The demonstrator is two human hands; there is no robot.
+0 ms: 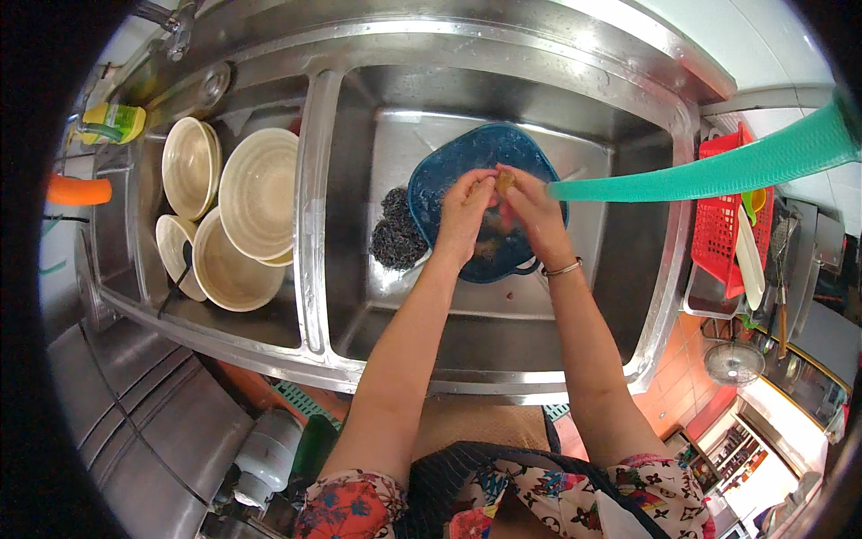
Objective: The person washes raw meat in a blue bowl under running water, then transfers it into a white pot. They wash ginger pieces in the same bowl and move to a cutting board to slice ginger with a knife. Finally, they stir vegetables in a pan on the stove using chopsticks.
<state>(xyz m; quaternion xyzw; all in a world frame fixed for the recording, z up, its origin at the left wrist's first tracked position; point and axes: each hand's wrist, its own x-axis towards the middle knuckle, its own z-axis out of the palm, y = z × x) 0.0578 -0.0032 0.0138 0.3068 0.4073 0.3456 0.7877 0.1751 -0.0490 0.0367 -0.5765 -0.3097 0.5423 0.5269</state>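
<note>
A small brown piece (505, 180), too small to identify, is pinched in my right hand (535, 212), which wears a bracelet at the wrist. The bent fingers of my left hand (465, 212) meet it from the other side, thumb and fingertips together. Both hands are over a dark blue plastic basin (485, 145), which stands in the large steel sink compartment (404, 148). Water and some blurred brownish bits show in the basin below my fingers. Dark wiry clumps (399, 236), like metal scouring pads, lie against the basin's left side.
A green hose (687, 175) crosses from the right, its end by my right hand. Cream bowls (259, 192) fill the left compartment past a steel divider (315, 202). A red plastic basket (720, 236) stands right of the sink. A yellow bottle (118, 123) is at far left.
</note>
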